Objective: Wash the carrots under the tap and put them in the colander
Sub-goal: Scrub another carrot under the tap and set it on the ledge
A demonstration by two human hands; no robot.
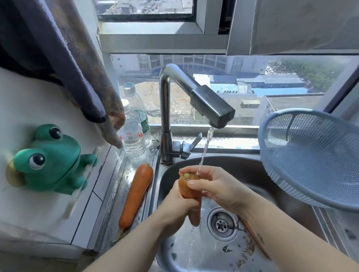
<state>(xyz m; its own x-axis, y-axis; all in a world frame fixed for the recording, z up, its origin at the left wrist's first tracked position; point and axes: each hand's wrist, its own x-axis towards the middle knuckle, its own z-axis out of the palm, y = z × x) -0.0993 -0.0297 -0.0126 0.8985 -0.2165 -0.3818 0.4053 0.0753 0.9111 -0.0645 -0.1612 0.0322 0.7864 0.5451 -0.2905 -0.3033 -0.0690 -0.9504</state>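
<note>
Water runs from the steel tap onto an orange carrot held upright over the sink. My left hand grips the carrot's middle from below. My right hand curls round its top end, where the stream lands. A second carrot lies on the steel ledge left of the sink. A third carrot lies in the sink, mostly hidden under my right forearm. The blue mesh colander sits tilted at the sink's right, and nothing shows inside it.
Two clear plastic bottles stand behind the ledge carrot, beside the tap base. A green frog figure hangs on the left wall under a dark towel. Peel scraps lie around the drain. A window is behind the sink.
</note>
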